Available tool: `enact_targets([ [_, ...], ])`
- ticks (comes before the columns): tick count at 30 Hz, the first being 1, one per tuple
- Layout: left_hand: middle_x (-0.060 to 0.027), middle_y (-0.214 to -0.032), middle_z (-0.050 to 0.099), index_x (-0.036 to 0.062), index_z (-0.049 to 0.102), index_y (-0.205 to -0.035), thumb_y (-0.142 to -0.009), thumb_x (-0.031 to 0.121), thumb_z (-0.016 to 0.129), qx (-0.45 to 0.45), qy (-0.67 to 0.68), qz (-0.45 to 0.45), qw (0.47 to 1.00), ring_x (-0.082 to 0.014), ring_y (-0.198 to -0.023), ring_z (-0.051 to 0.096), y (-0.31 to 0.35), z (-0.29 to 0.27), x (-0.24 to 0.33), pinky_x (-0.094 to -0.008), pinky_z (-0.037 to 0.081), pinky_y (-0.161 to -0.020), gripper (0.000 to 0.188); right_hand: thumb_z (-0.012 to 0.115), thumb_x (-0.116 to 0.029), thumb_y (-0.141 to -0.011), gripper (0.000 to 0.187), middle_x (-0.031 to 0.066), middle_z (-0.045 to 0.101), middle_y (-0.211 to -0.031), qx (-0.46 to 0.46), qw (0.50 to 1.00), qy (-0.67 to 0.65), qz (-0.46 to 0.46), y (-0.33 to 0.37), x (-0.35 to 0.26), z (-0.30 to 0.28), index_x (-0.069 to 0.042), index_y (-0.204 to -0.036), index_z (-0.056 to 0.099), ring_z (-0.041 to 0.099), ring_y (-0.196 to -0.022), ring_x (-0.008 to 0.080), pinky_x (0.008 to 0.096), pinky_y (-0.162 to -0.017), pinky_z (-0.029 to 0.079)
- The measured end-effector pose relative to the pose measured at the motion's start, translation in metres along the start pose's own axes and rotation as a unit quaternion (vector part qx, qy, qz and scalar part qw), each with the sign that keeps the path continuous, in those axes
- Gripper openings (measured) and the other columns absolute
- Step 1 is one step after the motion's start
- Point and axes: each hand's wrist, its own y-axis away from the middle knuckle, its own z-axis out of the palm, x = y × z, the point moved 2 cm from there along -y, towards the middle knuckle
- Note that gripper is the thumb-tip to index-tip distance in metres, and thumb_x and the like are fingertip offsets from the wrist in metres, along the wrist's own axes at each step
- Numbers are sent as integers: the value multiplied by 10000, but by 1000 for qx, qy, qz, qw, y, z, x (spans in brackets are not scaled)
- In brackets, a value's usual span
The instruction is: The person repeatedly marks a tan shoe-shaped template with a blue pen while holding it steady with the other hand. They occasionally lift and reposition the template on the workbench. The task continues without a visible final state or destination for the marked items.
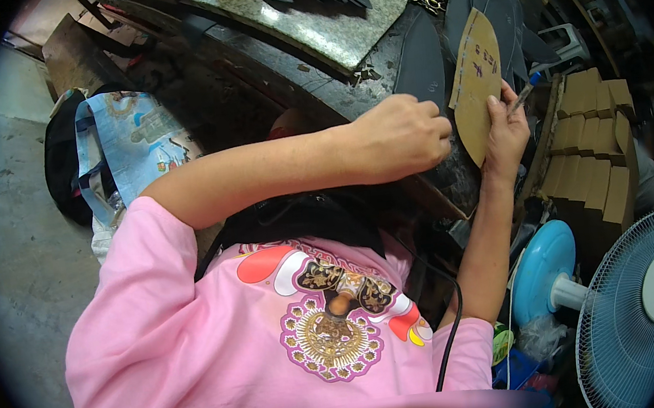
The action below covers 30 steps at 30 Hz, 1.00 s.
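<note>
Right hand (507,133) pinches tan template (476,81), long axis running near to far, plus pen (524,94); left hand (408,138) curled into fist just left, contents hidden

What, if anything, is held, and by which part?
The right hand holds a tan piece by its lower right edge and a pen near one end. Left hand: unclear.
</note>
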Motion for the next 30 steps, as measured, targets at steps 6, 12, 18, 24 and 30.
enact_targets([
  [6,-52,-890,622,92,674,-905,-767,147,704,44,15,-45,998,-256,-940,629,7,-13,-38,-356,552,-750,151,550,-28,-998,385,91,704,-1079,-17,996,70,-48,4,-10,5,46,-1375,528,664,-971,113,251,-873,527],
  [12,-1,-1120,707,160,739,-1032,-812,277,750,9,-80,-91,993,-217,-1093,625,14,-3,-83,-398,450,-992,250,542,13,-971,385,124,653,-1239,-32,998,28,-41,2,-29,15,51,-1354,563,643,-1059,128,265,-945,500],
  [18,-11,-1108,714,168,712,-1103,-826,292,758,3,-29,-136,990,-201,-1098,631,20,8,-82,-401,409,-1033,307,581,-49,-997,377,94,662,-1264,-101,979,177,-12,5,-13,44,42,-1363,583,623,-1109,123,263,-989,472],
  [24,-16,-1083,700,183,711,-1134,-818,282,764,34,-55,-165,984,-207,-1087,628,19,9,-80,-406,425,-1012,336,598,-74,-996,333,92,729,-1199,-126,932,330,-82,6,-4,40,-50,-1324,652,655,-1065,102,271,-937,504],
  [30,-4,-1112,679,259,742,-1173,-842,275,741,9,-101,-147,984,-202,-1097,619,20,11,-76,-401,426,-1009,331,624,-88,-985,340,89,734,-1185,-146,926,344,-57,3,-8,39,-40,-1320,652,657,-1040,101,270,-914,510],
])
